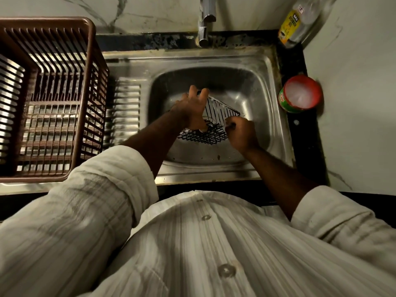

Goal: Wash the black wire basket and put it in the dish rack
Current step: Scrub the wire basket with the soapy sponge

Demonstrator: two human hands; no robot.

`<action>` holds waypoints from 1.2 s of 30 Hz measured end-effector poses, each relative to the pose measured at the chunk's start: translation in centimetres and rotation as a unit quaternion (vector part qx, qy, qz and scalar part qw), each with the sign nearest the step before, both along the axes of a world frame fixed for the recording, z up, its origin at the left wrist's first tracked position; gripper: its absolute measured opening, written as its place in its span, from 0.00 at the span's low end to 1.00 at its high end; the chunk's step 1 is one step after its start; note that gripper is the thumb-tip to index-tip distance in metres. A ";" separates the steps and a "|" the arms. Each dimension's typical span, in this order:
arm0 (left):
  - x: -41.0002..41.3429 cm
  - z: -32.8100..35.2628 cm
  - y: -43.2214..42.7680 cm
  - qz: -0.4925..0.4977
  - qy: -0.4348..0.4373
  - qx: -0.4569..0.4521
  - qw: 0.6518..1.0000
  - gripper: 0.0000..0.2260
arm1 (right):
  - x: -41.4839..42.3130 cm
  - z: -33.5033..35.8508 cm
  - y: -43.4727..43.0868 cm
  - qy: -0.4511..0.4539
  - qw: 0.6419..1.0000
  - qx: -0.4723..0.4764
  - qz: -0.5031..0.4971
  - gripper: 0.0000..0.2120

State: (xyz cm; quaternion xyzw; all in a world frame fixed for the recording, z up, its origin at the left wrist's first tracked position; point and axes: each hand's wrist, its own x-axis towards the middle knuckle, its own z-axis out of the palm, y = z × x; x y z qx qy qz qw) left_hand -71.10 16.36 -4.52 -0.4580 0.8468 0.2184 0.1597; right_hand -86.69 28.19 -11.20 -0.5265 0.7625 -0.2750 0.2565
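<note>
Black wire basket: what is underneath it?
Under the black wire basket, gripped by the left hand and right hand, is the steel sink bowl. No drain shows: basket and hands cover the bowl's middle.

Bare sink [252,88] room behind the wire basket [221,109], tap [204,28] overhead, dish rack [42,20] leftward.

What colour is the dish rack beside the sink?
The dish rack is reddish brown; the head view shows it.
</note>
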 end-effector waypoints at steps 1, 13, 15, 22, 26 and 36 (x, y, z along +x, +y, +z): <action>0.0 0.1 0.0 0.005 0.005 0.004 1.000 0.55 | -0.3 0.0 -0.7 0.005 1.000 0.002 0.001 0.10; -0.8 0.3 0.4 -0.019 -0.006 -0.025 0.999 0.52 | -1.6 0.0 -3.3 0.007 0.999 0.027 -0.018 0.09; -0.7 0.3 0.2 -0.018 -0.009 -0.023 1.000 0.52 | -1.2 -0.2 -1.9 0.006 1.000 0.009 -0.011 0.08; -0.3 0.3 -0.4 -0.002 -0.006 -0.001 1.000 0.53 | -0.2 -0.7 0.3 -0.003 1.000 -0.007 0.004 0.07; -0.1 0.2 -0.1 0.005 0.005 -0.003 1.000 0.53 | -1.2 -0.3 -2.0 0.005 1.000 0.005 0.006 0.06; -0.6 0.3 -0.3 -0.004 -0.014 -0.013 1.000 0.52 | -0.2 -0.5 -3.6 0.003 1.000 -0.013 -0.005 0.11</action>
